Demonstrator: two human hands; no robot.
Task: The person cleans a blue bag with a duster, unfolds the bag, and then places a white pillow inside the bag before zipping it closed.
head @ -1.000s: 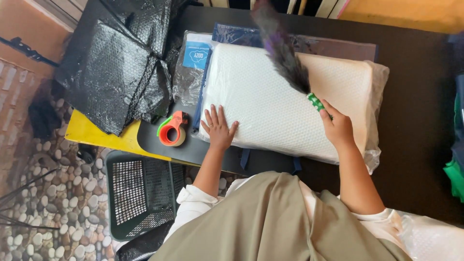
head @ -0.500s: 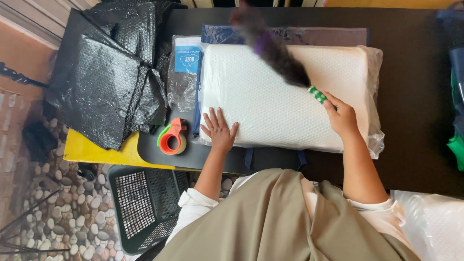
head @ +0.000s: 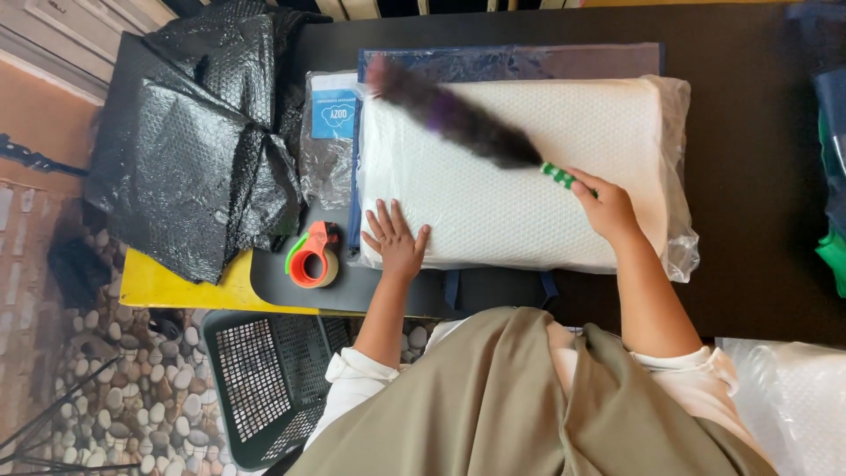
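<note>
The dark table (head: 758,176) fills most of the view, and on it lies a big white pillow (head: 493,211) with a textured cover. The pillow sits partly in a clear plastic wrap (head: 679,256), which is bunched at the right end, and under it there is a flat blue bag (head: 529,63) whose edge shows above the pillow. To the left, a heap of black bubble wrap (head: 189,145) hangs over the table corner and over a yellow board (head: 172,286). Below the table edge stands a dark mesh basket (head: 264,388) on a floor of pebbles (head: 123,397).

A long feather duster (head: 458,116), dark with some purple, lies slanted across the upper part of the pillow; it is blurred. The right hand (head: 608,207) is closed around its green and white handle (head: 557,174), at the right part of the pillow. The left hand (head: 397,242) is open and flat, fingers spread, and it presses on the lower left corner of the pillow, holding nothing.

Just beside the left hand, on the table, stands an orange and green tape dispenser (head: 313,256). Between the bubble wrap and the pillow lies a small clear packet with a blue card (head: 333,115).
</note>
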